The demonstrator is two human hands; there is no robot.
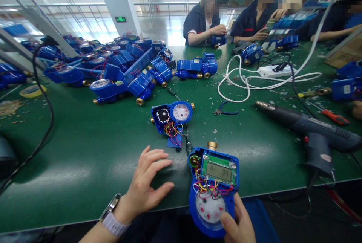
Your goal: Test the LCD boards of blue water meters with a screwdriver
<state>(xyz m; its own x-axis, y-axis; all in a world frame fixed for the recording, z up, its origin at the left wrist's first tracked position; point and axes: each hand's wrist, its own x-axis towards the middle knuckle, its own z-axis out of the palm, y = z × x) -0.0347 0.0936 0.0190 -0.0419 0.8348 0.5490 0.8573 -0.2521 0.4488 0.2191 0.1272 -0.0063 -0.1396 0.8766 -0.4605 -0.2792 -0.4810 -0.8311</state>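
Gripped by my right hand (240, 220) at the table's front edge is a blue water meter (195, 201). Its electronics box lies uncovered, with a green circuit board, a lit-up LCD (218, 171) and loose coloured wires. A round dial with red pointers sits below, and a brass fitting sticks out at the top. My left hand (149, 179), wearing a watch, hovers over the table left of the meter, fingers apart and holding nothing. Beyond it lies a second opened water meter (181, 112) with wires spilling out. A screwdriver (188, 144) rests between the two meters.
Many blue meters (121, 62) are heaped at the back left. On the right lie a heat gun (308, 130), cutting pliers (226, 112), a power strip (277, 70) with a white cable and an orange-handled screwdriver (335, 117). Co-workers (203, 20) sit across the green table.
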